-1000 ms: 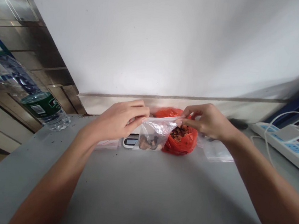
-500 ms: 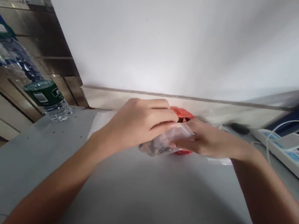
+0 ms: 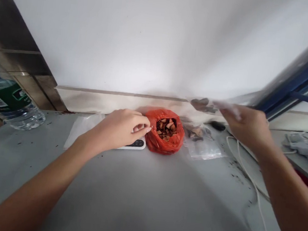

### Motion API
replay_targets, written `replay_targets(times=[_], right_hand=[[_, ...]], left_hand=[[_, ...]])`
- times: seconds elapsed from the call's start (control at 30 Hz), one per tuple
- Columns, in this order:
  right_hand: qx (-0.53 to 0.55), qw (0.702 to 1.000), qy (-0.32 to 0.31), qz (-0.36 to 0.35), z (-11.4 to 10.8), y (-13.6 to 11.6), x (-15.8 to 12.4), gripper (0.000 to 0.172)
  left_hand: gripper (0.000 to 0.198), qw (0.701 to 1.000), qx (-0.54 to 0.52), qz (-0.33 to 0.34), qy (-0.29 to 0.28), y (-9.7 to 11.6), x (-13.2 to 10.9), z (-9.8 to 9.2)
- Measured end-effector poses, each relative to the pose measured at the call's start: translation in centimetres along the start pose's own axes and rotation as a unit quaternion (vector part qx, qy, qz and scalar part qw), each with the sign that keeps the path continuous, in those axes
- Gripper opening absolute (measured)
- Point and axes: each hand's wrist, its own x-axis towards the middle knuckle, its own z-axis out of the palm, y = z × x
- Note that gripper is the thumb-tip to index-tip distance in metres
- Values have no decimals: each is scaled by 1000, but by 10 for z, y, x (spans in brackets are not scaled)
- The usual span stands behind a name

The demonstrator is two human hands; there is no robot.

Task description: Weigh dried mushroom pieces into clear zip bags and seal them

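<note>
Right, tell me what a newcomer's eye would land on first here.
Most likely the bright red bag, open on the grey table and holding brown pieces. Next, the blurred clear bag held up in the right hand, farther right. Then perhaps the bottle with a green label at the far left.

Workroom, seemingly: scale (image 3: pixel 137 144), plastic bags (image 3: pixel 203 149)

on the grey table (image 3: pixel 145 195) before me sit a red bag (image 3: pixel 164 146), a white scale (image 3: pixel 141 143), a filled clear bag (image 3: pixel 201 146), a bottle (image 3: pixel 9 98), a cable (image 3: pixel 257 196) and dark crumbs (image 3: pixel 233 175).
</note>
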Motion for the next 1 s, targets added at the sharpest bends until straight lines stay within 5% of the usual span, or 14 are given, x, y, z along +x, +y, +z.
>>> replay_targets(times=[0.03,0.17,0.27,0.37,0.53,0.6,0.83,1.0], right_hand=[[-47,999,0,-17,7,11,-7,39],[-104,974,-179,-97,36,47,-38,53],[-91,973,-205,-59,43,60,-48,70],[-38,979,-197,-37,38,55,-42,70],[16,992,-103,-68,34,7,-16,62],[28,988,-111,-103,37,-22,-6,52],[125,902,-373,-178,54,-111,18,38],[148,844,-486,-175,75,-136,20,45]], left_hand=[[28,1000,-4,2,-27,1,2,5],[26,995,-23,6,-92,3,7,20],[26,993,-41,-4,-114,0,7,25],[27,990,-51,-27,-132,-2,6,24],[30,979,-68,-66,-183,-2,3,10],[31,974,-63,-94,-199,-5,0,0],[27,943,3,-238,-233,-57,-19,-42],[27,907,4,-321,-272,-105,-34,-41]])
